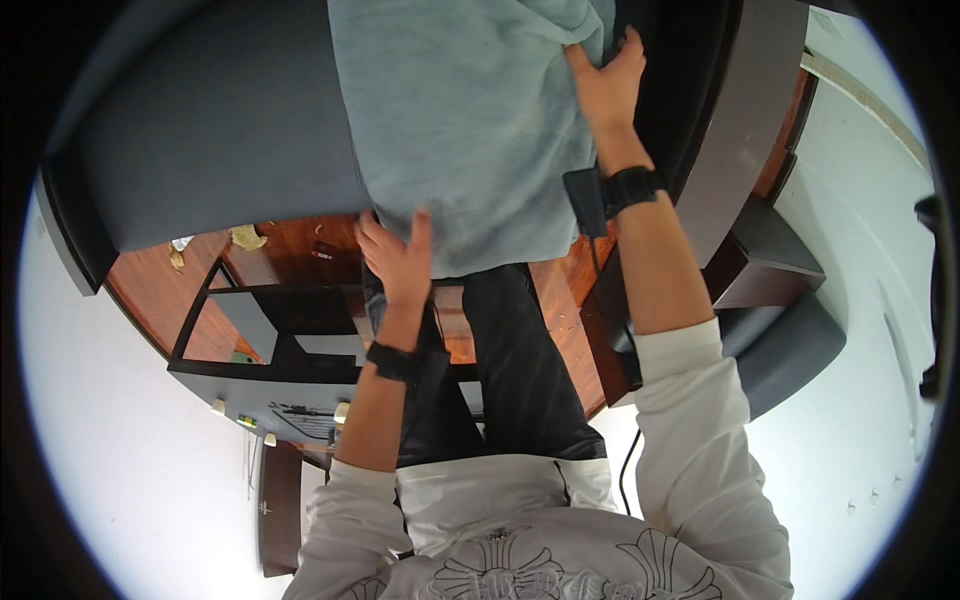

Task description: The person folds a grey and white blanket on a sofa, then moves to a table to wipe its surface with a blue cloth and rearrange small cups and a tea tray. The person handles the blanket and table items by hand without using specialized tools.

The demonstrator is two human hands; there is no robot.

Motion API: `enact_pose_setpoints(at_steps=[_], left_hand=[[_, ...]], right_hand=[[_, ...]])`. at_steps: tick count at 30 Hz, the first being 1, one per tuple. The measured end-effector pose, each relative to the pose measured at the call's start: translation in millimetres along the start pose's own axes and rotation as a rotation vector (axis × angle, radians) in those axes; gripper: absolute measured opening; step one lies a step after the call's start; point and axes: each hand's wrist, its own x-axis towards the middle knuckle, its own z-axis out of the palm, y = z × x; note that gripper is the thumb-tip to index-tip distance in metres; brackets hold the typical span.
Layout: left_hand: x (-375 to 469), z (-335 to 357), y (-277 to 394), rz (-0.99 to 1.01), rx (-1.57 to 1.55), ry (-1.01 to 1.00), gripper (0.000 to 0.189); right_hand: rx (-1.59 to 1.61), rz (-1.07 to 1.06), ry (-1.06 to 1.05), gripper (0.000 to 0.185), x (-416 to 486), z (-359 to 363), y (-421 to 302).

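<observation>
A grey-green piece of soft cloth point(465, 135), like a towel or blanket, lies over the dark sofa seat point(225, 142), and its near end hangs over the front edge. Its upper right part is folded and rumpled. At the cloth's near left corner is my left hand point(397, 259), thumb and fingers spread, the thumb against the fabric. Farther off, my right hand point(611, 90) rests at the right edge, its thumb by the fold and its fingers spread over the dark upholstery. A black strap with a small device circles each wrist.
Behind my legs is a low table point(247, 390) with an open frame, several small items on top. Crumpled scraps point(247, 238) and a small red packet point(322, 250) lie on the wooden floor point(202, 281). The sofa's broad armrest point(739, 112) borders the right side. A black cable point(628, 472) hangs beside my right arm.
</observation>
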Motion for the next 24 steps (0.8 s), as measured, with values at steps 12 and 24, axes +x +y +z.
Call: enact_pose_setpoints(at_steps=[12, 24], left_hand=[[133, -10, 81, 0.023, -0.343, -0.07, 0.116], [147, -48, 101, 0.172, -0.498, -0.249, 0.092]], right_hand=[[0.226, 0.599, -0.287, 0.116, -92, -9, 42], [0.617, 0.645, -0.341, 0.105, -87, 3, 39]])
